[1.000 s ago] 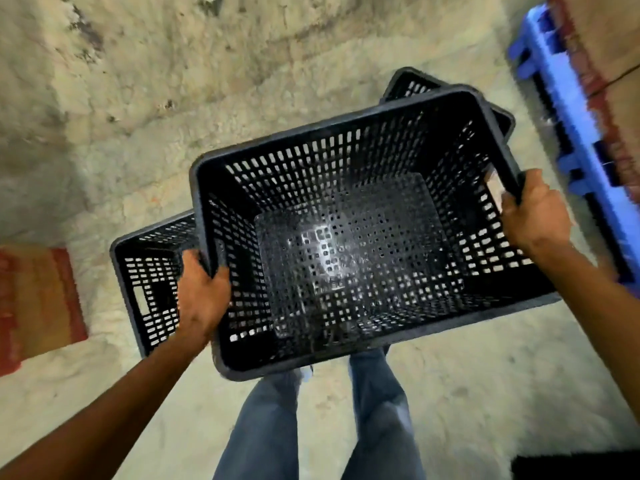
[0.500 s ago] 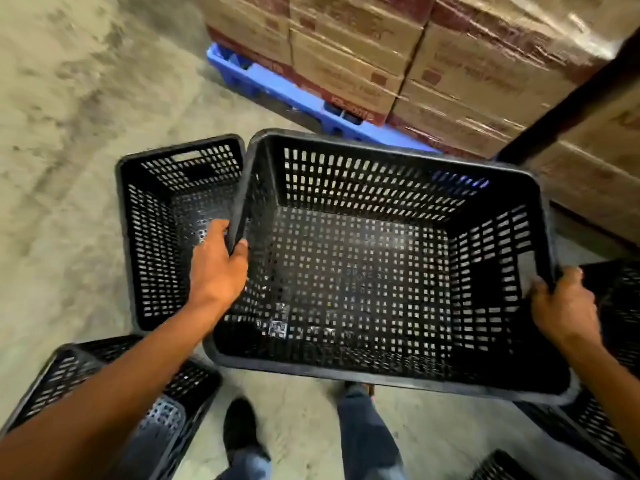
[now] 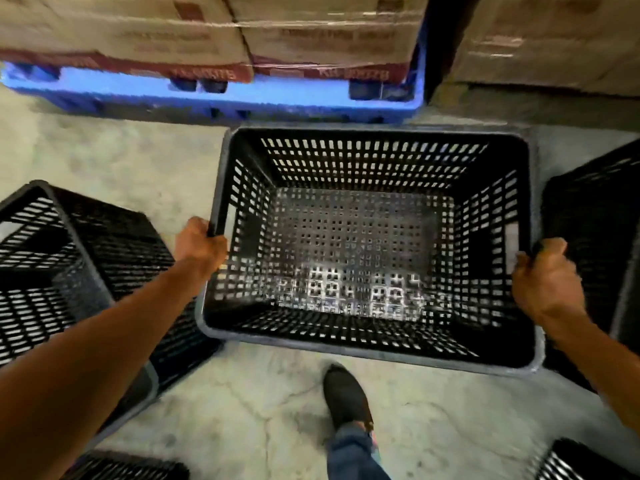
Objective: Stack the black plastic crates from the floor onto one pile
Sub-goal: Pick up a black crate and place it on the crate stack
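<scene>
I hold a black perforated plastic crate (image 3: 363, 244) in front of me, open side up and empty. My left hand (image 3: 199, 242) grips its left rim and my right hand (image 3: 545, 277) grips its right rim. A second black crate (image 3: 69, 258) stands on the floor to my left, partly behind my left forearm. A third black crate (image 3: 595, 244) shows at the right edge, close to the held one. Corners of two more black crates show at the bottom left (image 3: 128, 467) and bottom right (image 3: 581, 460).
A blue pallet (image 3: 214, 97) loaded with cardboard boxes (image 3: 242, 32) stands straight ahead, more boxes (image 3: 547, 39) to its right across a dark gap. The floor is bare concrete (image 3: 114, 157). My black shoe (image 3: 346, 396) is below the held crate.
I have turned with the crate toward the blue pallet, which now lies straight across the top. The crate on my left has shifted further left; both hands keep their grip.
</scene>
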Action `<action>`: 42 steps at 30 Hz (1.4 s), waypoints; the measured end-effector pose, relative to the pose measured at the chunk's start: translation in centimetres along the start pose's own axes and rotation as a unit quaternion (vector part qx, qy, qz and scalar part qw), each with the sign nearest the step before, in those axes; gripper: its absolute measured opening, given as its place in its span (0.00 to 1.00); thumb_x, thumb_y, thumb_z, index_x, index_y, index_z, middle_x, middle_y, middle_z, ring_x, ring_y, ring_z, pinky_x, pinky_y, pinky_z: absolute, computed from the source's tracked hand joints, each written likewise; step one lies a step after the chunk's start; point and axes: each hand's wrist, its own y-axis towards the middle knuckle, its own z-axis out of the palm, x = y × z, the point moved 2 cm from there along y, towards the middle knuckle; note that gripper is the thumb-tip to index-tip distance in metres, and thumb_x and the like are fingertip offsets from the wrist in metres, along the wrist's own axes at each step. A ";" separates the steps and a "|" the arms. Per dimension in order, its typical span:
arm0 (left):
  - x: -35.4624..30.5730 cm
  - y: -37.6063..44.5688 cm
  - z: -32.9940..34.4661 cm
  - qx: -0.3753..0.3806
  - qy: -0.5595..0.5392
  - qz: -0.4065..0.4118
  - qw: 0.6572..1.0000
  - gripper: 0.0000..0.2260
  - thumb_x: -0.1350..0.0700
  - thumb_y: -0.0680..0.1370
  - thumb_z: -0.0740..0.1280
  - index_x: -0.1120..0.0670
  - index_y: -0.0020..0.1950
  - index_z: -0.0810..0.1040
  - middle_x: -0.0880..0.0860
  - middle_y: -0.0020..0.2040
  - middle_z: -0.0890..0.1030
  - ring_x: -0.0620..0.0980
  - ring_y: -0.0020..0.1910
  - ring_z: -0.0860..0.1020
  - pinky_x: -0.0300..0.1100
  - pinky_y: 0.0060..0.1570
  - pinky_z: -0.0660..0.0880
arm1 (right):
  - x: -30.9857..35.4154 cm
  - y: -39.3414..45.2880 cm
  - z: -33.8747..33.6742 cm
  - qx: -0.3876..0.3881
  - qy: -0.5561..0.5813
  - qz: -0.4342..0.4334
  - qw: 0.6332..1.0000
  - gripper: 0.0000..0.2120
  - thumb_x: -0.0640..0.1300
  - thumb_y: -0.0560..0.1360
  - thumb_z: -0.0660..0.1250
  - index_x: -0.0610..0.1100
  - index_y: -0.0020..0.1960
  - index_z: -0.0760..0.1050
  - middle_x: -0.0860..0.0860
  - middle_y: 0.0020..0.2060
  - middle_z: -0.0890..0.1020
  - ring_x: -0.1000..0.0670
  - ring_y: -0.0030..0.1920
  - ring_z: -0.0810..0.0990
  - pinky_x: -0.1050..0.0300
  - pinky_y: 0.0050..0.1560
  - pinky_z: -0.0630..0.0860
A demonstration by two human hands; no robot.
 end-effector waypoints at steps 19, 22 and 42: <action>22.0 -15.1 -6.1 0.025 -0.119 -0.025 0.992 0.30 0.54 0.75 0.66 0.60 0.73 0.61 0.65 0.69 0.69 0.62 0.69 0.68 0.47 0.66 0.62 | 15.6 -22.3 11.5 0.054 -0.147 -0.456 0.876 0.26 0.47 0.68 0.57 0.36 0.63 0.70 0.35 0.55 0.77 0.34 0.57 0.75 0.42 0.65 0.56; 33.7 -19.7 -9.4 -0.007 -0.124 -0.076 0.989 0.31 0.52 0.75 0.64 0.61 0.74 0.59 0.65 0.69 0.69 0.63 0.68 0.68 0.51 0.67 0.63 | 19.1 -33.7 15.7 0.076 -0.128 -0.574 0.805 0.26 0.47 0.68 0.54 0.36 0.61 0.72 0.36 0.50 0.80 0.35 0.52 0.78 0.46 0.60 0.56; 85.5 -46.5 -2.1 -0.069 -0.278 -0.482 0.828 0.34 0.53 0.72 0.68 0.60 0.74 0.55 0.66 0.72 0.63 0.65 0.72 0.60 0.56 0.71 0.58 | 16.9 -68.0 42.6 0.238 -0.376 -0.527 0.725 0.26 0.47 0.72 0.68 0.34 0.64 0.69 0.32 0.60 0.76 0.33 0.59 0.75 0.43 0.55 0.71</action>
